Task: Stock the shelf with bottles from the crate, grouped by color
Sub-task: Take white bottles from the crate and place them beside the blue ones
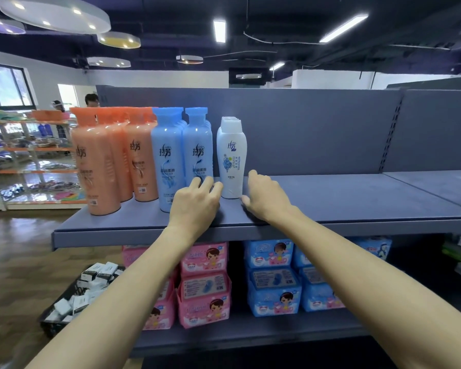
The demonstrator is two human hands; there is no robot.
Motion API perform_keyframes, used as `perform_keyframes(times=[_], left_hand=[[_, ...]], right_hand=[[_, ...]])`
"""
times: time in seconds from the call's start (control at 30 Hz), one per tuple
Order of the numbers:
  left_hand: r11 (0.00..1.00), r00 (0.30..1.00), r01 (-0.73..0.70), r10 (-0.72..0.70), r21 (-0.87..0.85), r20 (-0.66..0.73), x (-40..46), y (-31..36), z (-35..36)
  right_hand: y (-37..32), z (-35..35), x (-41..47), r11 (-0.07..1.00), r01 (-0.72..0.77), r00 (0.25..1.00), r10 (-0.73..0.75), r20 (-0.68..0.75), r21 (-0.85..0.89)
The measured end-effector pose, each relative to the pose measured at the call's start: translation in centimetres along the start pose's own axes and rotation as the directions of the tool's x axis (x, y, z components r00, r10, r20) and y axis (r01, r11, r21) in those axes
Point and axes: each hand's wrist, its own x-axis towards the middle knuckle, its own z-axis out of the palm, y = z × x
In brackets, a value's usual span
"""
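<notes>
On the grey top shelf (pixel 343 198) stand rows of bottles: orange ones (pixel 96 161) at the left, blue ones (pixel 168 155) in the middle, and a row of white ones (pixel 232 155) to their right. My left hand (pixel 194 203) lies just left of the front white bottle, fingers loosely bent in front of a blue bottle (pixel 198 153). My right hand (pixel 266 195) sits just right of the white bottle, fingers relaxed on the shelf. Neither hand holds anything.
A black crate (pixel 53 326) with white boxes sits on the wooden floor at lower left. Pink packs (pixel 205 286) and blue packs (pixel 274 280) fill the shelf below. The top shelf's right part is bare. Other shelves and people stand far left.
</notes>
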Motion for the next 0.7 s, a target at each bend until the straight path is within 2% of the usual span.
perform_keyframes(times=[0.13, 0.33, 0.57, 0.7], left_hand=[[0.999, 0.999, -0.035, 0.035, 0.005, 0.015, -0.1, 0.0, -1.0], [0.990, 0.999, -0.030, 0.024, -0.137, -0.045, -1.3, 1.3, -3.3], [0.909, 0.981, -0.173, 0.125, -0.380, -0.149, -4.6, 5.8, -5.6], [0.864, 0.978, -0.207, 0.190, -0.460, -0.082, -7.3, 9.1, -4.7]], right_hand=[[1.0, -1.4, -1.9, 0.993, 0.062, 0.998, -0.064, -0.019, -0.104], [3.1, -2.5, -6.0, 0.940, 0.186, 0.974, -0.216, -0.075, -0.284], [5.7, -1.0, -13.4, 0.933, 0.254, 0.924, -0.311, -0.220, -0.254], [7.3, 1.7, -16.9, 0.953, 0.228, 0.944, -0.267, -0.193, -0.202]])
